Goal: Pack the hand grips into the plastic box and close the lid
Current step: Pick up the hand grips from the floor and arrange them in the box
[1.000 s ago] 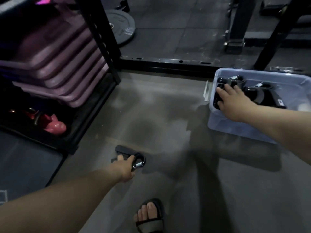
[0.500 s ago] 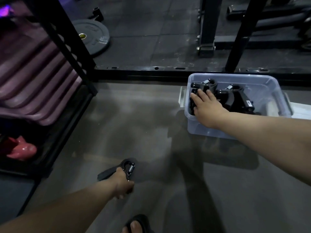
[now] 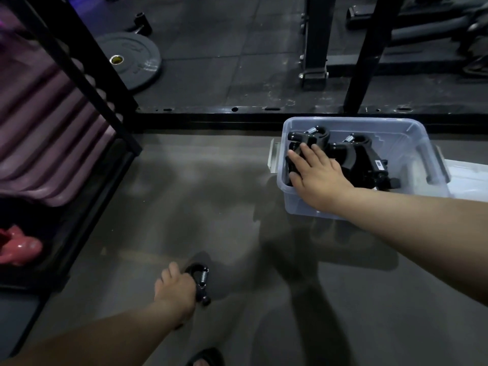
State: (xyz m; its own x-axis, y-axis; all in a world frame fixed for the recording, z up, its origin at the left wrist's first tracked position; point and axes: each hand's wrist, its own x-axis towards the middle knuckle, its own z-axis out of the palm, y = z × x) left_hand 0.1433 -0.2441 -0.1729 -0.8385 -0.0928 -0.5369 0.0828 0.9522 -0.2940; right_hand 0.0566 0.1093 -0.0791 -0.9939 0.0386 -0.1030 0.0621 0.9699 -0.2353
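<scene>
A clear plastic box [image 3: 412, 133] stands open on the grey floor at the right, with several black hand grips [image 3: 369, 159] lying inside. My right hand [image 3: 317, 173] reaches over its near wall, fingers spread flat on the leftmost grip in the box. Lower left, my left hand [image 3: 175, 289] is closed around a black hand grip [image 3: 202, 281] with a metal spring, just above the floor. A pale flat lid [image 3: 467, 178] lies on the floor against the box's right side.
A black rack [image 3: 87, 75] with purple step platforms [image 3: 52, 143] and a pink kettlebell [image 3: 18, 247] fills the left. A weight plate [image 3: 132, 59] lies at the back. Black frame posts [image 3: 314, 40] and a floor rail [image 3: 237, 117] run behind the box. A sandalled foot [image 3: 206, 359] shows at the bottom.
My left hand has lifted the hand grip off the floor and turned it upright. My right hand stays on the grips in the box. The view has shifted to the right.
</scene>
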